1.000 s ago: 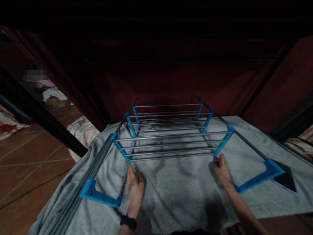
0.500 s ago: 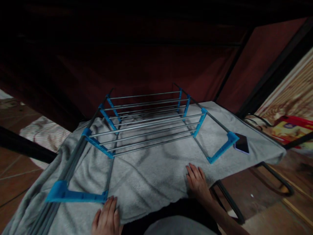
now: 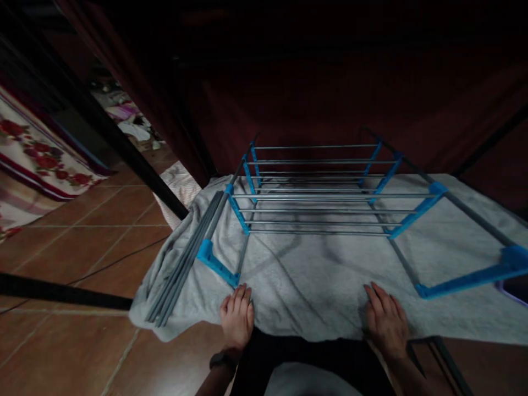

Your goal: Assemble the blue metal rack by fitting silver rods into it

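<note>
A partly assembled rack (image 3: 322, 196) of grey metal rods and blue plastic brackets lies on a grey blanket (image 3: 301, 280). My left hand (image 3: 238, 314) rests on the blanket's near edge, fingers stretched out, close to the near left bracket (image 3: 216, 264). Flat on the blanket to the right lies my right hand (image 3: 385, 318), fingers extended, left of the near right bracket (image 3: 474, 273). Neither hand holds anything. Several loose grey rods (image 3: 185, 264) lie side by side along the rack's left side. The near brackets have no cross rods between them.
A phone (image 3: 515, 289) is partly visible at the right edge. Dark red panels (image 3: 313, 104) stand behind the rack. Black metal bars (image 3: 66, 291) cross the left side above a tiled floor (image 3: 119, 231). A floral cloth (image 3: 41, 159) hangs at far left.
My view has swung left, so the rack appears further right and more floor shows. Both hands stay resting on the blanket, and the rack looks unchanged.
</note>
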`<action>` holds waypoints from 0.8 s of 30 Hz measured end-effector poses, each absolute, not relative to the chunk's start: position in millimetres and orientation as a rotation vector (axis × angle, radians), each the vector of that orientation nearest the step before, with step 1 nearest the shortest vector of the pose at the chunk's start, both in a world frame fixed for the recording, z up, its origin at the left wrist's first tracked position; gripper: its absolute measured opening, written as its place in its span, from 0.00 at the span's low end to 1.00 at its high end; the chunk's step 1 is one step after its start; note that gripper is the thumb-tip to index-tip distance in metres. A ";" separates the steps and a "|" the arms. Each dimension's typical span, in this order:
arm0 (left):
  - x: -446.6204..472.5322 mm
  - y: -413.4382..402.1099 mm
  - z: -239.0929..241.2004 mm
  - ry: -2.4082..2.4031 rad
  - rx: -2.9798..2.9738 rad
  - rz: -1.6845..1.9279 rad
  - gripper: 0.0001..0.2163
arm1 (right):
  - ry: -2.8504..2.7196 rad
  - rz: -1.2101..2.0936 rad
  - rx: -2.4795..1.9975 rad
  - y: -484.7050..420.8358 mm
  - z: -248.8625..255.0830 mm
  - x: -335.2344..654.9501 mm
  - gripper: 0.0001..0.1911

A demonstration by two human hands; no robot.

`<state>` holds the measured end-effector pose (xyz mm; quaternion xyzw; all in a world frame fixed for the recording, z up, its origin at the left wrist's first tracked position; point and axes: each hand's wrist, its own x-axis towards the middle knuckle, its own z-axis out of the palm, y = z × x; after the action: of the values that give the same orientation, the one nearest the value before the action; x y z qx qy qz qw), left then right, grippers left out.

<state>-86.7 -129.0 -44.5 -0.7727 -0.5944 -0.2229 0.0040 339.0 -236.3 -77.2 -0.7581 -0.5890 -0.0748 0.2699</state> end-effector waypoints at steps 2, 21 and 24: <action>-87.1 -130.3 -45.2 -1.852 -2.427 -0.667 0.19 | -1.606 -0.231 -2.046 -236.6 -79.4 340.5 0.28; -80.3 -136.1 -33.9 -1.590 -2.311 -0.730 0.17 | -1.726 -0.475 -1.949 -235.7 -74.0 344.0 0.31; -76.4 -139.4 -32.1 -1.610 -2.321 -0.786 0.17 | -1.782 -0.466 -1.907 -237.2 -68.8 343.9 0.28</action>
<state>-76.4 -139.4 -32.1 -0.7873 -0.5460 -0.2666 0.1045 343.9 -237.2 -68.8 -0.6978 -0.6520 -0.1706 0.2425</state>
